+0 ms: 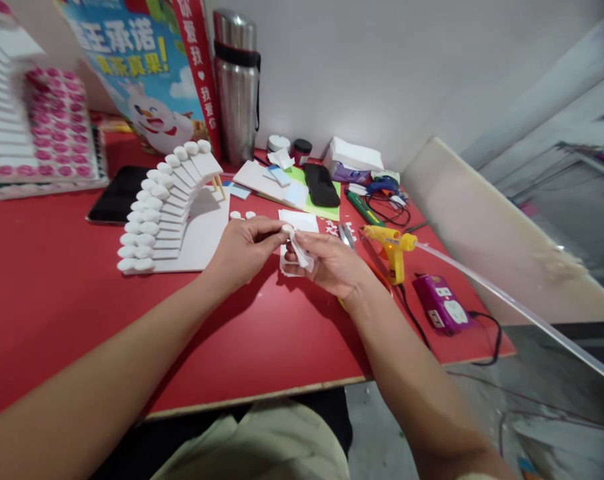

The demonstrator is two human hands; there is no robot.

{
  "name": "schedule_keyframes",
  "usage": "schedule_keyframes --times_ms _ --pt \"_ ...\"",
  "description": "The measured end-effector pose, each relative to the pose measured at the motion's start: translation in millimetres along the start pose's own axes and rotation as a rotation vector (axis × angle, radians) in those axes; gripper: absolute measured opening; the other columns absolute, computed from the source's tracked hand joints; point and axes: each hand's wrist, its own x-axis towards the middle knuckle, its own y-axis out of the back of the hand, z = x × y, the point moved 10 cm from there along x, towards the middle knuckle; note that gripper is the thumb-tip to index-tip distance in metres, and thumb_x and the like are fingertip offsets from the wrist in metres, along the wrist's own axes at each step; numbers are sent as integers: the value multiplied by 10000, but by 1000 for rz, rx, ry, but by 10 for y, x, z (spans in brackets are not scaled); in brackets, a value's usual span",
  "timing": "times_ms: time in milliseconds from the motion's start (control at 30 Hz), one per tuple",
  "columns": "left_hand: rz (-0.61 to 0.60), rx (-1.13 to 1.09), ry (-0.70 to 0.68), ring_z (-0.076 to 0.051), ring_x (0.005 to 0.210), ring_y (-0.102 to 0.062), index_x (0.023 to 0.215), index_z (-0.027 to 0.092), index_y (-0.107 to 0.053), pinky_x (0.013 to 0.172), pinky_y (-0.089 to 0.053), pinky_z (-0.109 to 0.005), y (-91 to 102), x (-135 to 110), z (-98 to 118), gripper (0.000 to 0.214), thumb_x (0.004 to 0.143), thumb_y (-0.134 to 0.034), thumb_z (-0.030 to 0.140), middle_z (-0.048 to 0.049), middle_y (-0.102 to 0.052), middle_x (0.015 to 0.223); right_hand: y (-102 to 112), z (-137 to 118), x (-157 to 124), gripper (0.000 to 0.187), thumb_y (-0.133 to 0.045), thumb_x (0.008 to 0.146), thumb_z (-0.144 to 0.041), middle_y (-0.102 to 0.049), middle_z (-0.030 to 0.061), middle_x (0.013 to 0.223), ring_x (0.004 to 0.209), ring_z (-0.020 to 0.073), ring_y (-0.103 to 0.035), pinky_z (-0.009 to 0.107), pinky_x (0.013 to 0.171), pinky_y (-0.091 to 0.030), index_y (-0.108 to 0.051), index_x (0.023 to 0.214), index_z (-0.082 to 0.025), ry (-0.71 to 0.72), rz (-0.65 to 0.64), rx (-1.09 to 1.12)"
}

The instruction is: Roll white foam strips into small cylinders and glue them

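Between both hands, over the middle of the red table, is a thin white paper strip [301, 255] gathered round a small rounded white end. My left hand [245, 250] pinches the rounded end with thumb and forefinger. Fingers of my right hand [332, 261] are closed on the paper's loose part. Below them lie white paper sheets [298, 220]. Left of my hands stands a white model staircase [175, 210], its curved outer side lined with white oval pads [145, 228]. Two more white pads [243, 215] lie just beyond my left hand.
A yellow glue gun [389, 250] with a long clear glue stick rests at right, near scissors [347, 235] and a purple power socket [442, 305]. Behind stand a steel flask [236, 93] and a colourful bag [147, 73]. A pink-and-white model [57, 127] is far left.
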Motion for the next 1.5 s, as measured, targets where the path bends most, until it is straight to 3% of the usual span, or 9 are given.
schedule_keyframes --times_ms 133,367,567,733,833,933,1233,1367,1500 --pt "-10 -22 18 -206 816 -688 925 180 -848 770 -519 -295 -11 -2 -32 187 857 -721 299 -55 -795 855 -33 31 2 249 -858 844 -380 -659 0 700 673 130 -623 321 737 -612 -750 888 -160 -36 -34 42" --pt "-2 -72 62 -199 788 -671 890 179 -857 765 -529 -299 -7 -9 -53 187 828 -758 325 -49 -782 800 -72 -60 -41 320 -948 710 -303 -620 -46 715 600 71 -502 279 697 -571 -788 958 -178 44 -38 7" --pt "28 -157 166 -147 659 -552 867 163 -853 645 -460 -275 -6 -27 -138 214 777 -790 348 -11 -669 631 65 -226 -57 469 -958 658 -439 -707 -12 811 689 137 -634 307 677 -558 -732 1007 -222 227 136 -282" --pt "28 -251 226 -92 553 -376 849 156 -842 544 -321 -256 -21 -39 -237 201 746 -813 326 27 -538 552 99 -445 -169 364 -856 789 -533 -638 -23 691 581 125 -553 269 552 -415 -699 863 -213 426 303 -646" --pt "1 -294 251 -87 539 -345 848 154 -836 524 -267 -258 -52 -42 -281 203 745 -819 328 32 -496 543 48 -500 -205 349 -824 828 -540 -617 -26 660 558 120 -491 269 532 -351 -692 842 -216 476 304 -747" --pt "-12 -345 264 -85 537 -349 832 152 -824 520 -267 -260 -67 -40 -297 226 725 -844 350 24 -517 563 14 -523 -228 360 -829 815 -547 -662 0 775 616 124 -503 272 555 -361 -701 832 -211 510 288 -711" --pt "-30 -353 263 -87 538 -369 820 162 -823 528 -290 -263 -68 -26 -291 216 720 -840 352 15 -562 586 115 -321 -73 285 -898 717 -450 -737 2 839 737 130 -597 280 716 -463 -771 821 -216 337 178 -357" --pt "-40 -278 261 -99 527 -386 869 167 -847 528 -308 -268 -63 -28 -280 252 732 -832 377 19 -546 540 127 -302 -78 294 -913 687 -448 -732 10 779 694 141 -588 288 666 -453 -785 806 -212 308 190 -389" --pt "-13 -179 222 -146 596 -507 853 175 -851 600 -419 -286 -25 -23 -214 252 734 -837 396 12 -560 506 78 -415 -172 249 -861 763 -444 -709 11 741 661 148 -576 290 621 -437 -778 793 -211 416 264 -544"
